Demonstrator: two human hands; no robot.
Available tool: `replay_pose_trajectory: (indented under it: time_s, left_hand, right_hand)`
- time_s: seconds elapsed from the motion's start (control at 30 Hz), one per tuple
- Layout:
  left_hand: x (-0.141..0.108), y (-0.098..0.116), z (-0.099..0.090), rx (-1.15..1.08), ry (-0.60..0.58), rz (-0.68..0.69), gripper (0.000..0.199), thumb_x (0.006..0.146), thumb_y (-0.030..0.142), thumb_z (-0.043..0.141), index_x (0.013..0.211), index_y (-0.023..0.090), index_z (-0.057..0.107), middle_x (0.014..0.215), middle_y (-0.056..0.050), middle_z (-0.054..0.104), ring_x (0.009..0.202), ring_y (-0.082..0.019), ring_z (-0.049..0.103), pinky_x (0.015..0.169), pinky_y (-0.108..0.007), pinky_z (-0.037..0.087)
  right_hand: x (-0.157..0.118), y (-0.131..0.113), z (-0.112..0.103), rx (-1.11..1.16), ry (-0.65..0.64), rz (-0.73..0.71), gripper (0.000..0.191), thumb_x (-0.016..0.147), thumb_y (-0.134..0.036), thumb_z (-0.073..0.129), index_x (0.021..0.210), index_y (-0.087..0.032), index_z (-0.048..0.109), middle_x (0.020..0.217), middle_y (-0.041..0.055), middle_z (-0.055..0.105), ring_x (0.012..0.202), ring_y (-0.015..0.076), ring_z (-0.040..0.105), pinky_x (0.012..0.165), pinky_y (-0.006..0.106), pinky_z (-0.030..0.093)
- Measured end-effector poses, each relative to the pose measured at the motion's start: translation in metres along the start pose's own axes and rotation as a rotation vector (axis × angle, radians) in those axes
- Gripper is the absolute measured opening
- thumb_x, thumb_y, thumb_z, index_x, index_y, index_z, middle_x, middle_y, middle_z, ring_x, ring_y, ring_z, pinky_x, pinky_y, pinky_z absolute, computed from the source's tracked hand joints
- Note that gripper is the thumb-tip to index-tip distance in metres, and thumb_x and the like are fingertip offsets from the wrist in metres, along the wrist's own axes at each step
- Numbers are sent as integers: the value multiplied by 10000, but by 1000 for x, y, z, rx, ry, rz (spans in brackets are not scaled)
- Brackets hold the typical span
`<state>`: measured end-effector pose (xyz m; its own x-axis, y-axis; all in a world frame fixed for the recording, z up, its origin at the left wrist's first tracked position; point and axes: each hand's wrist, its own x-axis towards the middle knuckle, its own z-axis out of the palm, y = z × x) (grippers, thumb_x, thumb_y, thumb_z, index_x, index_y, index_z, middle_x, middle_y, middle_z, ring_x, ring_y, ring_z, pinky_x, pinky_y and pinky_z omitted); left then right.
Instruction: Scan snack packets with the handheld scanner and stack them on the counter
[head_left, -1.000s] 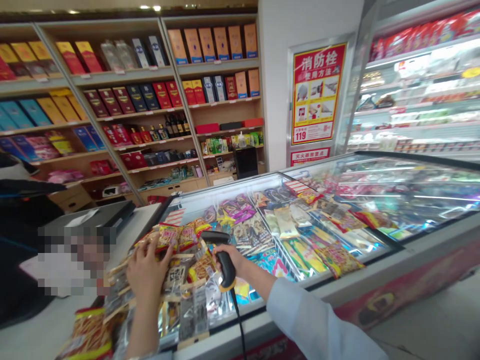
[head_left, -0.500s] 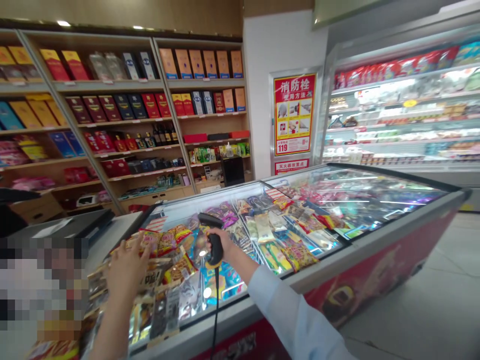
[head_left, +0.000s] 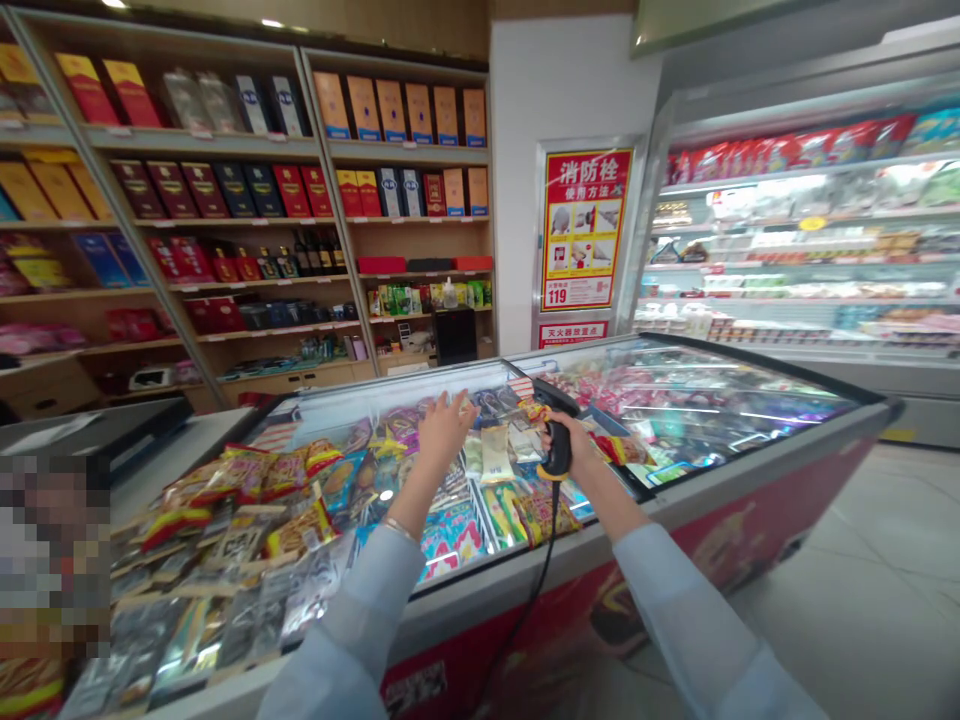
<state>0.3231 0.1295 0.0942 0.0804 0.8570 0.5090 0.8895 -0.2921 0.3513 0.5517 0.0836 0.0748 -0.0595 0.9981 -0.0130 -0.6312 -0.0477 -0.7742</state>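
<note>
My left hand (head_left: 446, 432) hangs open above the chest freezer's glass lid (head_left: 697, 400), fingers spread and holding nothing. My right hand (head_left: 574, 445) grips a black handheld barcode scanner (head_left: 556, 435) with a yellow ring near its base. Its black cord (head_left: 536, 590) drops down past the freezer's red front. Packaged snacks in red-and-yellow wrappers (head_left: 240, 487) lie heaped at the near left, with silver foil packs (head_left: 225, 625) nearer me. Under the glass, several colourful bagged goods (head_left: 487, 455) fill the freezer.
Wooden shelves (head_left: 225, 200) of boxed goods and bottles stand behind the freezer. A red-and-yellow fire hydrant instruction sign (head_left: 583, 230) hangs on the white pillar. A lit refrigerated display (head_left: 795, 250) stands at right, and a tiled floor (head_left: 847, 590) lies to the lower right.
My left hand has left the snack packs and moved right and farther out over the freezer, fingers spread. My right hand has carried the scanner to the right.
</note>
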Motion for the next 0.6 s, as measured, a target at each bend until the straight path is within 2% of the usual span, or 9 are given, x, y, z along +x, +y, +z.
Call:
replay_pose_trajectory:
  time_s: [0.07, 0.13, 0.27, 0.33, 0.43, 0.6]
  left_hand:
    - [5, 24, 25, 39, -148, -48, 597, 861, 610, 353, 1386, 329, 396, 1423, -130, 423, 1267, -339, 430, 1003, -517, 358]
    - [11, 44, 47, 58, -257, -101, 625, 861, 597, 360, 1420, 321, 327, 1454, -140, 379, 1282, -347, 414, 990, -512, 365]
    - [25, 66, 85, 37, -428, -164, 743, 822, 597, 435, 1455, 258, 247, 1465, -190, 347, 1286, -374, 407, 965, -499, 378]
    - [32, 69, 101, 21, -448, -197, 809, 793, 606, 478, 1464, 238, 216, 1460, -206, 346, 1279, -371, 418, 961, -478, 381]
    - [44, 68, 124, 27, -399, -231, 830, 785, 553, 522, 1463, 195, 204, 1438, -226, 365, 1270, -351, 431, 947, -438, 390]
    - [54, 63, 155, 70, -366, -159, 895, 700, 466, 664, 1439, 167, 257, 1423, -221, 387, 1268, -332, 428, 971, -393, 363]
  right_hand:
    - [-1, -10, -25, -9, 16, -20, 183, 668, -300, 660, 639, -180, 525, 473, -25, 515, 374, 78, 442, 345, 180, 348]
    - [-1, -17, -46, -28, 27, 27, 197, 674, -325, 653, 629, -177, 531, 443, -25, 493, 357, 83, 437, 341, 187, 352]
    - [2, -16, -77, -33, 67, 79, 224, 680, -355, 644, 608, -167, 547, 416, -20, 475, 347, 84, 431, 341, 190, 359]
    - [5, -9, -89, -24, 82, 54, 217, 662, -345, 665, 607, -170, 548, 425, -19, 482, 360, 83, 437, 343, 184, 354]
    - [8, 3, -103, 18, 84, 10, 206, 648, -338, 684, 623, -178, 556, 451, -20, 494, 371, 81, 433, 341, 182, 350]
    - [10, 13, -114, 64, 104, 15, 206, 683, -351, 665, 630, -178, 567, 484, -11, 510, 382, 78, 435, 339, 181, 357]
